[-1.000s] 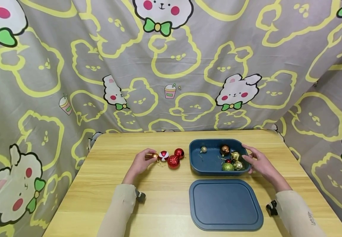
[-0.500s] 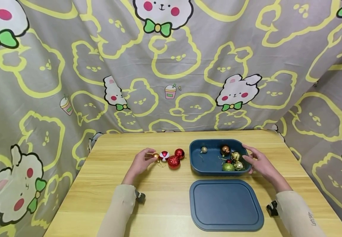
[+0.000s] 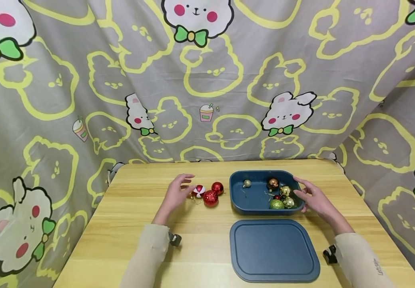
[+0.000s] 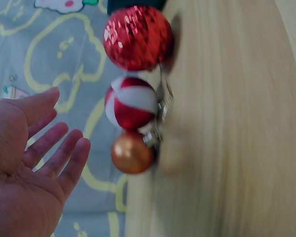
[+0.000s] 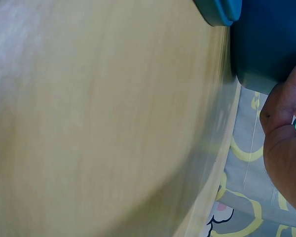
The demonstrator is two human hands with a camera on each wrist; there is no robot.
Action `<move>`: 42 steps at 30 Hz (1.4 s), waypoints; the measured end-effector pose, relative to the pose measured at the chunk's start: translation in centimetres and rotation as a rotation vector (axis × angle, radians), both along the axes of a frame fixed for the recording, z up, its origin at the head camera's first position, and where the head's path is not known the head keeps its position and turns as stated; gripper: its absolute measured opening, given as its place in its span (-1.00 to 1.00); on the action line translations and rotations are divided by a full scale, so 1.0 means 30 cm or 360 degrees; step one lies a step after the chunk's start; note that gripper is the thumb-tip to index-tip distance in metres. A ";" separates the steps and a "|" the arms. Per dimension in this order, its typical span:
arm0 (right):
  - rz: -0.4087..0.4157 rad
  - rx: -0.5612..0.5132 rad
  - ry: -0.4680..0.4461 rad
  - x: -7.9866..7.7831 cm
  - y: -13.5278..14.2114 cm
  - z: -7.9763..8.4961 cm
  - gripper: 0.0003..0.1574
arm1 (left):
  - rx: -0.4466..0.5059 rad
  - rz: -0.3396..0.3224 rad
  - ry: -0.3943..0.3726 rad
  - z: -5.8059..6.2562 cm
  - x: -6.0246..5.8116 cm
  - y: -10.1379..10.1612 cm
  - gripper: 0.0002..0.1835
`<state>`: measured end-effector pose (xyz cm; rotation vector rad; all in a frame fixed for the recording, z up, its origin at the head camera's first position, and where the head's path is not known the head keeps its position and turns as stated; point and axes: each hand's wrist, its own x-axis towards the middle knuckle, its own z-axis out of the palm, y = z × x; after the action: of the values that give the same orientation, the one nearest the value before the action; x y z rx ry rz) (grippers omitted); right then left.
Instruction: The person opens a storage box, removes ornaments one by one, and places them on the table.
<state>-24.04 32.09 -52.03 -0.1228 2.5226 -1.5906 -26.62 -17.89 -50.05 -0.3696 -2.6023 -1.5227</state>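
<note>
My left hand (image 3: pixel 177 193) hovers beside a short row of Christmas baubles, fingers spread and holding nothing. In the left wrist view, the copper-gold bauble (image 4: pixel 132 153) sits closest to the fingertips, against a red-and-white striped bauble (image 4: pixel 131 102), with a faceted red bauble (image 4: pixel 138 37) past it. The head view also has a smooth red bauble (image 3: pixel 217 188); there the hand mostly covers the gold one. With my right hand (image 3: pixel 315 198) I grip the right end of a dark blue box (image 3: pixel 234 200), thumb over the rim. Inside it lie several baubles, including a green glittery one (image 3: pixel 276 204).
A blue lid (image 3: pixel 275 251) lies flat on the wooden table (image 3: pixel 121 240) in front of the box. A patterned curtain (image 3: pixel 178 132) hangs behind the table and along both sides.
My left hand has let go of the gold bauble and moved slightly up and to the right over it. My right hand keeps its hold on the box; the baubles stay in place.
</note>
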 end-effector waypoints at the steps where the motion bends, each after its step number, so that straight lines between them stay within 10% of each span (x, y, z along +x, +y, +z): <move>1: 0.0001 0.0001 -0.0004 0.000 0.000 0.000 -0.19 | 0.0007 -0.0016 0.0004 0.006 0.002 0.012 -0.56; 25: -0.0001 -0.0010 0.0005 -0.002 0.001 -0.002 -0.18 | -0.0049 -0.0362 0.0043 0.059 0.027 0.316 -0.58; 42: -0.0006 -0.0006 0.0004 -0.003 0.004 -0.008 -0.19 | -0.0264 -0.0556 0.0013 0.034 -0.029 0.511 -0.52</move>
<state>-24.14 32.20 -52.27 -0.1202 2.5234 -1.5975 -27.48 -2.56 -49.05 -0.8849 -2.7758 -1.3864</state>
